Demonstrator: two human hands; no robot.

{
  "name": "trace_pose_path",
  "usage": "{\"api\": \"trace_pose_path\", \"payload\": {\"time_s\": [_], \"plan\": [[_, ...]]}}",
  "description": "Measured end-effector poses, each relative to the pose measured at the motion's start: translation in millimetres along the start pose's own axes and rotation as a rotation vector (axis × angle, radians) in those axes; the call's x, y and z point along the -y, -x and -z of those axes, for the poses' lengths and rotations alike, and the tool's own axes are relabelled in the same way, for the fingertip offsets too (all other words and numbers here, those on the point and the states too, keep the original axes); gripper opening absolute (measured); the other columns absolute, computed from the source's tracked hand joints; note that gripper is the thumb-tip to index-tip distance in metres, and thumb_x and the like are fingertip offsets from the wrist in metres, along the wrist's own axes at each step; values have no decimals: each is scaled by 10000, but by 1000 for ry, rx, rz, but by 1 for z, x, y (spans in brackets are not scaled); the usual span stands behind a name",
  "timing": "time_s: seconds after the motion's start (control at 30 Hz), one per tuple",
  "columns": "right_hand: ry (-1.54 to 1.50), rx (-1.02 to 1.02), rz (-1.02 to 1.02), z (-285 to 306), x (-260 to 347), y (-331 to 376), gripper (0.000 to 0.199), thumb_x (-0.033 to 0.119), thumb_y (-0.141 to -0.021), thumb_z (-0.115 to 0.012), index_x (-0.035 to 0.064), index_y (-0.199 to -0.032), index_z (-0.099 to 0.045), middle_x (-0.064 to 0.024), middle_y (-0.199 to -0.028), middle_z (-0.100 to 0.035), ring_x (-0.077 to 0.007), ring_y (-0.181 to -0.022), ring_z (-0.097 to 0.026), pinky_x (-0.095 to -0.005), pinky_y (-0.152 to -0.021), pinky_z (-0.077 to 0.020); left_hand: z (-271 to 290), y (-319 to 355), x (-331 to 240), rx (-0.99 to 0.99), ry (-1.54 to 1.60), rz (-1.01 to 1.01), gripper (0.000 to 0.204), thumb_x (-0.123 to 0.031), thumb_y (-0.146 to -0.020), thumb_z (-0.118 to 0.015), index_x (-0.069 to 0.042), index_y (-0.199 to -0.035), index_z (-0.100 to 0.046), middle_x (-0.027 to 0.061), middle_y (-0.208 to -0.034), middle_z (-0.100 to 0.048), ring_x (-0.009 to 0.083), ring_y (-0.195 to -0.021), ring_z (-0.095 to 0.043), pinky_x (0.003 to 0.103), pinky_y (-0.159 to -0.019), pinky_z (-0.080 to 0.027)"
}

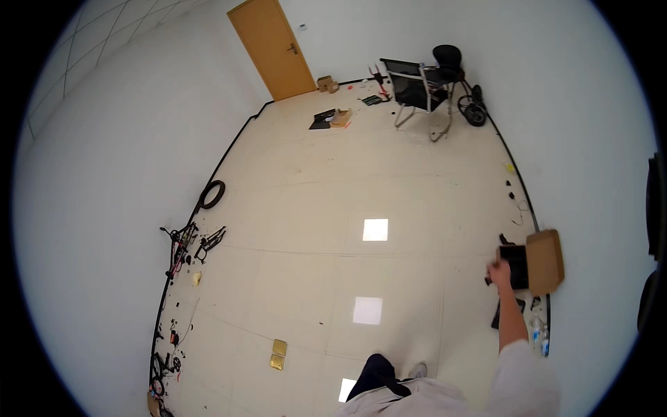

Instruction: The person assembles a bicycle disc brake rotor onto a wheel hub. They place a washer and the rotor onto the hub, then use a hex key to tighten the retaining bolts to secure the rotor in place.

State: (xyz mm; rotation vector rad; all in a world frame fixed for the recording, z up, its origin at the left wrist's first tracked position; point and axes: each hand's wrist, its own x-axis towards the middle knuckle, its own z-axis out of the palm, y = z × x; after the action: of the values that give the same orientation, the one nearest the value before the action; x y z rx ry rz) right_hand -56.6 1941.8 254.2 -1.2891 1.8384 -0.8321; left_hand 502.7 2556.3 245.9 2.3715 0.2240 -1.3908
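Observation:
My right arm reaches out to the right side of the room. My right hand is closed at the left edge of an open cardboard box with black contents. A small dark thing shows at the hand's left side, too small to name. Just below the hand, a flat black object lies on the floor, partly hidden by my forearm. A small black part sits above the box's contents. My left hand is out of view.
Plastic bottles stand by the right wall. A black office chair and a wheeled thing are at the back. Bicycle parts and a tyre line the left wall. Two gold floor plates lie ahead. A door is at the back.

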Motion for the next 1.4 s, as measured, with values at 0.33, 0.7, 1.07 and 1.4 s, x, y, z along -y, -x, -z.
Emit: {"api": "trace_pose_path", "payload": {"time_s": [0.33,0.7,1.07,1.4], "plan": [[360,373,614,-271,244,-259,234,165,-786,-786,52,-988,-746,-119,-861,-725,-272,-840,-687,-371,-708,-558,-140,-90,-322,-198,-750,-606,334,-383,-790,-759,-70,-905,-763,124,-878,-746,238,-758,-707,372,-688,-560],[430,151,-1312,-93,80,-249,545,595,-790,-723,50,-776,-725,-116,-791,-713,-289,-794,-690,-422,-713,-543,-152,-149,-1122,-330,3,-1077,157,-196,-811,-813,-44,-799,-775,65,-630,-681,134,-563,-598,299,-555,-484],[114,102,-90,-400,427,-931,223,179,-763,-826,-12,-851,-754,-118,-738,-725,-182,-647,-669,-334,-623,-546,-267,-270,-1245,60,-59,-278,170,-211,-874,-732,-43,-854,-730,81,-696,-683,183,-517,-625,324,-448,-486],[-157,-12,-515,-501,534,-1178,376,281,-720,-911,2,-715,-659,-58,-615,-633,-128,-504,-575,-298,-466,-496,-338,-361,-1750,55,-295,-327,494,-501,-897,-703,-9,-930,-726,110,-843,-720,217,-701,-697,382,-621,-568]]}}
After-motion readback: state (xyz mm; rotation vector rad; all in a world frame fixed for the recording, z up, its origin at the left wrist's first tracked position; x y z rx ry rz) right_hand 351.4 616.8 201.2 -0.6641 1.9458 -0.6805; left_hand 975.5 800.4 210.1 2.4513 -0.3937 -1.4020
